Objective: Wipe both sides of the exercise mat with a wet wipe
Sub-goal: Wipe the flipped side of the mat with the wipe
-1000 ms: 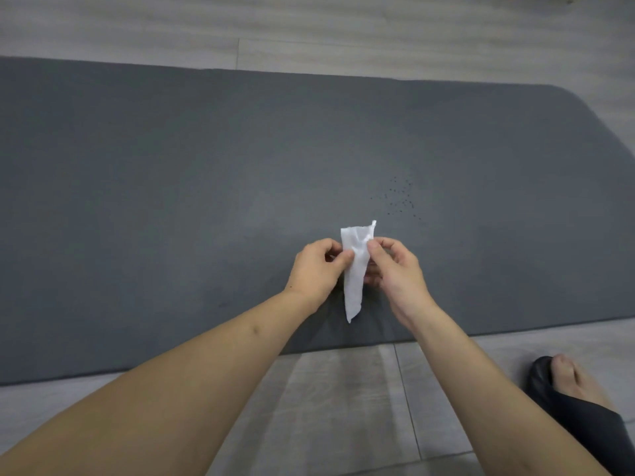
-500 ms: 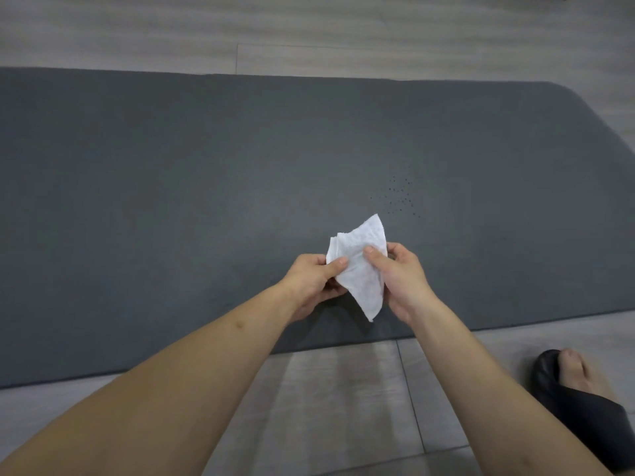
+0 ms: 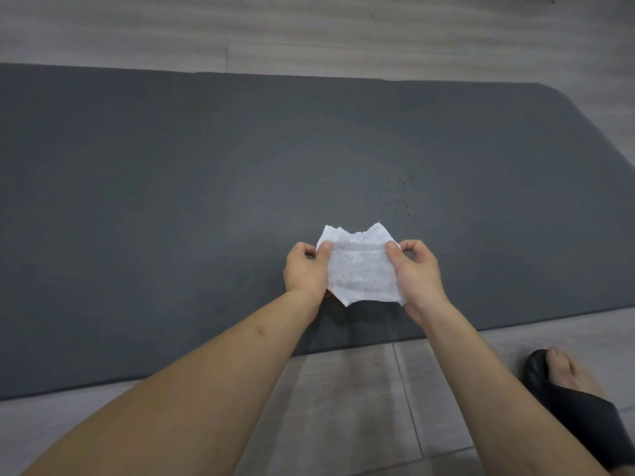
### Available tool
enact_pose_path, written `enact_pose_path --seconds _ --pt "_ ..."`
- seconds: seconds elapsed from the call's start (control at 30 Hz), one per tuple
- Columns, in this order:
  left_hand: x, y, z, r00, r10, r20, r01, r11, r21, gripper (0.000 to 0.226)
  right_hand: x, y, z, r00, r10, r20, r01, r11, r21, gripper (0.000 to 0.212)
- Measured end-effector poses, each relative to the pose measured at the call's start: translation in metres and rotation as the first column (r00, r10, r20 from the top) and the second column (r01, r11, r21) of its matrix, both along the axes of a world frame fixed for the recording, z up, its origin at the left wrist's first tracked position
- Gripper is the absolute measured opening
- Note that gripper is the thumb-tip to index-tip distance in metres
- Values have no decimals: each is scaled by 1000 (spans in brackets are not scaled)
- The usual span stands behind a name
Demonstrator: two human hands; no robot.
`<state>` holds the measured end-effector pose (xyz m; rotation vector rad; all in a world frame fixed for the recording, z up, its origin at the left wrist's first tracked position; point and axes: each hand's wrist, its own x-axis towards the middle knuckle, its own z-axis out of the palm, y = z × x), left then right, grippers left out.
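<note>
Currently both hands hold the wet wipe (image 3: pixel 360 269) spread in the air just above the near part of the exercise mat (image 3: pixel 171 201); left hand (image 3: pixel 305 269) pinches its left edge, thumb on top, and right hand (image 3: pixel 417 273) pinches its right edge the same way, fingers curled behind the sheet. Wipe is thin, white, limp, half translucent, top edge ragged; likely light and damp, tears easily if pulled hard, so best bunched or folded into a pad under flat fingers before it goes down. Mat is dark grey, lies flat and unrolled, rounded corner at the far right, fine-textured face; looks soft and flexible, probably floppy to flip, so take it along the near long edge with both hands. Cluster of small dark specks (image 3: pixel 395 197) sits on the mat just beyond the wipe. No wiping contact yet, judged from the wipe hanging free. Floor (image 3: pixel 343 389) is light grey wood-look planks, visible beyond and in front of the mat. Bare foot in a black slipper (image 3: pixel 570 407) at lower right, on the floor near the mat's edge.
</note>
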<state>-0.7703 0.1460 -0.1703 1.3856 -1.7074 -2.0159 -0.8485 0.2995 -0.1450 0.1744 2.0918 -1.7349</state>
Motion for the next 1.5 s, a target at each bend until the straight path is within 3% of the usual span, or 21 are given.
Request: enact_pose_path --seconds 0.13,0.27,0.33,0.43,0.47,0.53,0.6,0.63,0.67,0.77,0.87,0.93,1.0,1.17,1.3,1.5 --pt "-9 28 3 982 -155 107 179 946 -270 19 -7 25 -4 958 34 -284 60 946 318 22" --pt "-17 57 0 961 -248 120 271 933 -236 14 -5 49 -12 913 52 -405 189 825 533 21" --pt "-18 62 -1 905 -331 269 412 840 -353 18 -6 57 -19 909 175 -379 174 668 724 22" --pt "-12 60 -2 790 -385 478 608 598 -523 25 -6 62 -32 870 353 -343 193 396 898 28" --pt "-11 58 -3 764 -402 505 642 549 -535 27 -5 61 -36 822 395 -410 253 393 884 29" --pt "-11 53 -5 721 -429 544 692 482 -537 29 -3 55 -42 705 446 -552 304 513 803 24" --pt "-12 49 -6 701 -447 555 713 431 -553 29 3 44 -49 614 522 -591 155 655 739 21" --pt "-11 47 -6 702 -444 557 712 406 -573 29 6 37 -54 584 577 -571 50 676 735 29" --pt "-11 44 -5 708 -434 557 705 380 -600 28 11 32 -60 560 652 -511 -41 637 770 40" --pt "-8 30 -10 757 -396 519 648 352 -676 23 27 30 -77 539 806 -245 -128 366 922 61" --pt "-4 10 -23 780 -384 494 604 256 -754 19 32 35 -80 583 794 -174 -107 286 952 61" --pt "-10 -4 -34 814 -365 451 528 144 -837 16 29 33 -80 589 792 -161 -97 267 959 61" --pt "-24 -20 -42 840 -370 396 462 107 -880 17 23 29 -80 603 783 -153 -94 260 961 61" --pt "-83 -72 -51 823 -358 442 504 101 -858 32 -27 8 -77 647 748 -146 -96 270 958 61" --pt "-140 -121 -51 784 -313 536 603 180 -777 45 -96 -27 -77 689 709 -153 -102 303 947 59" --pt "-216 -191 -50 753 -273 599 652 185 -735 53 -199 -92 -76 671 728 -142 -127 301 945 59"
